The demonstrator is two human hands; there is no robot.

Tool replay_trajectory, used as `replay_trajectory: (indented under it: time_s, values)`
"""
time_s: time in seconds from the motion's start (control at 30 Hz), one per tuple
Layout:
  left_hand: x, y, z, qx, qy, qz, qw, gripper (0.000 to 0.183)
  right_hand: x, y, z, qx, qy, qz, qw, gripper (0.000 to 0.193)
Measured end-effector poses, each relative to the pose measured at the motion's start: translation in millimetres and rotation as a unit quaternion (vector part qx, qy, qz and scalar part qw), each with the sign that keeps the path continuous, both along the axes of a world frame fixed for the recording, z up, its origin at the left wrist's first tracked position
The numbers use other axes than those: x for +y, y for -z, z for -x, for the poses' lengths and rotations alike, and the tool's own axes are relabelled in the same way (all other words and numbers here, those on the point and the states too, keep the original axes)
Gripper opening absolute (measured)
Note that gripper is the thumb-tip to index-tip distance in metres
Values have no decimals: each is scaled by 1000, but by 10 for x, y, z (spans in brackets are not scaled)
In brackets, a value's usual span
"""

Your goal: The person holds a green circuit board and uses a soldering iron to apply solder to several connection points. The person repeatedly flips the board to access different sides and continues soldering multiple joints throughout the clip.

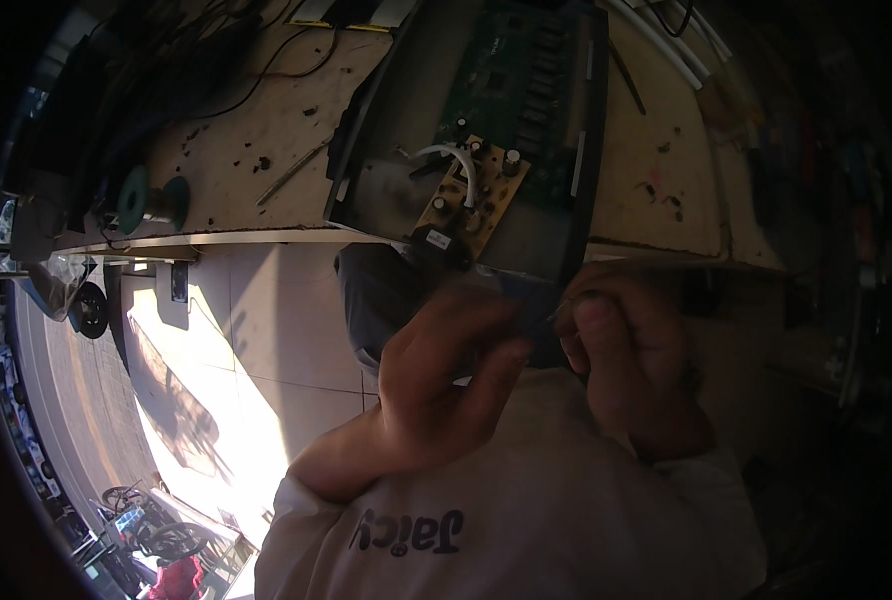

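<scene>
Here's the desk (656,130), running right across the far side, and on it sits a dark, open case (531,245). Inside, toward the far right, lies a long green circuit board (506,80).

Now the hands, both on the near side of the desk's edge, in front of the person's body! The left hand (451,370) is blurred, fingers bent, thumb out; whether it grips anything, I can't tell. The right hand (621,350) has thumb and fingers drawn close together, and what's between them, if anything, is too dark to make out.

Just beyond them, a tan circuit board (501,205) sits in the near part of the case. Over on the left, a teal-ended spool (138,202), then a thin rod (293,173) lying aslant beside the case, and a white cable (464,165) arching over the tan board.
</scene>
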State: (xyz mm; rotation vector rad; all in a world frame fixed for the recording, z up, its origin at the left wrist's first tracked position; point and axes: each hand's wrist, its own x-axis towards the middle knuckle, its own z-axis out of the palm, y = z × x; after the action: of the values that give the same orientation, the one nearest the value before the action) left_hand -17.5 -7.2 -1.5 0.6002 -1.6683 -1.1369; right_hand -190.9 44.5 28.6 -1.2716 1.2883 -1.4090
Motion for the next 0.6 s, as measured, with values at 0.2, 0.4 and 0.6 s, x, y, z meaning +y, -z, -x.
replay_trajectory:
  time_s: [0.2,0.4,0.6]
  values:
    - [21,1,120,21,-5,-13,1000,26,-3,5,20,51,-12,9,999,12]
    - [-25,-8,71,-30,-31,86,995,22,-49,14,116,147,-93,84,981,8]
    - [-73,61,45,-38,-44,185,981,25,-31,-35,153,187,-108,103,971,24]
